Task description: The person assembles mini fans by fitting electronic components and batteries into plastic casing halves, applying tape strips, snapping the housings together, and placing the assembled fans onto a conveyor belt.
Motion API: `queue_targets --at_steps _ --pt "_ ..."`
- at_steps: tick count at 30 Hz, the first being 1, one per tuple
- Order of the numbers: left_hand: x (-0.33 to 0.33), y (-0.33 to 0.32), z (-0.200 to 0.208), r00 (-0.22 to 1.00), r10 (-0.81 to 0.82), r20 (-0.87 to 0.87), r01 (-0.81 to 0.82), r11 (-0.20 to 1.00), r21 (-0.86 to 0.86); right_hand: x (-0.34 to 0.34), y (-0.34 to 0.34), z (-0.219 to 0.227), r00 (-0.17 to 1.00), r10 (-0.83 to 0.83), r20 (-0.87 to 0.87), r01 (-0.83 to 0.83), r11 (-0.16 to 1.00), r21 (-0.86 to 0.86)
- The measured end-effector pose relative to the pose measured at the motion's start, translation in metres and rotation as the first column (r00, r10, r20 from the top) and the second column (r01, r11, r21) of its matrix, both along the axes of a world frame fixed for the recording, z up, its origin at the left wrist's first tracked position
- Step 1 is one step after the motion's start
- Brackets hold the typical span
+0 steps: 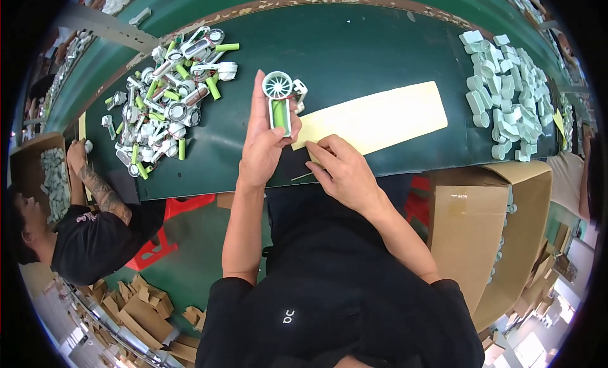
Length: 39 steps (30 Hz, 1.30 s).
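Observation:
My left hand [261,154] is closed around a small handheld fan body [278,105], held above the table with its open side up. It has a round pale grille at the top and a green cylindrical battery [279,114] in the handle. A small white part [300,94] sticks out beside the grille. My right hand [345,175] is at the near left end of a long pale yellow sheet [380,118]. Its index finger and thumb are apart, over a black patch [294,163] at the table edge. I see nothing clearly held between them.
A heap of fan assemblies with green batteries [168,99] covers the left of the dark green table [354,45]. Pale green shells [506,92] are piled at the right. Below them stands an open cardboard box [472,235]. A co-worker [95,232] sits at the left.

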<state>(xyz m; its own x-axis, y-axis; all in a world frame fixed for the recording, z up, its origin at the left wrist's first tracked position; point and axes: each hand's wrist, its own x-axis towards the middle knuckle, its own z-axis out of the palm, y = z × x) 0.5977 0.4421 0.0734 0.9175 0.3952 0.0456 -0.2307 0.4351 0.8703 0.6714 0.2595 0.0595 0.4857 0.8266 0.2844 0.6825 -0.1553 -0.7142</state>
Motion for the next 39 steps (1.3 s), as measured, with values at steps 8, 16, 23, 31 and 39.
queue_targets --at_steps 8,16,23,31,39 --pt "-0.007 -0.009 -0.016 0.996 -0.07 -0.048 0.067 0.996 -0.052 0.003 0.004 0.005 0.994 0.062 0.087 -0.05 0.99 -0.133" --pt "-0.004 -0.015 -0.023 0.997 -0.042 -0.071 0.041 0.999 -0.021 0.002 0.012 0.004 0.989 -0.005 -0.15 -0.002 0.999 -0.049" --pt "-0.003 -0.016 -0.029 0.998 -0.041 -0.053 0.038 0.998 -0.06 0.012 -0.006 0.025 0.875 -0.004 -0.484 -0.014 0.999 -0.034" --pt "0.004 -0.028 -0.004 0.997 -0.061 -0.046 0.064 0.995 0.081 0.059 0.01 0.12 0.842 -0.025 -0.539 -0.099 0.975 -0.2" --pt "0.013 -0.043 0.003 0.998 -0.036 -0.06 0.054 0.944 0.325 0.08 0.025 0.129 0.932 0.021 -0.363 -0.168 0.911 -0.377"
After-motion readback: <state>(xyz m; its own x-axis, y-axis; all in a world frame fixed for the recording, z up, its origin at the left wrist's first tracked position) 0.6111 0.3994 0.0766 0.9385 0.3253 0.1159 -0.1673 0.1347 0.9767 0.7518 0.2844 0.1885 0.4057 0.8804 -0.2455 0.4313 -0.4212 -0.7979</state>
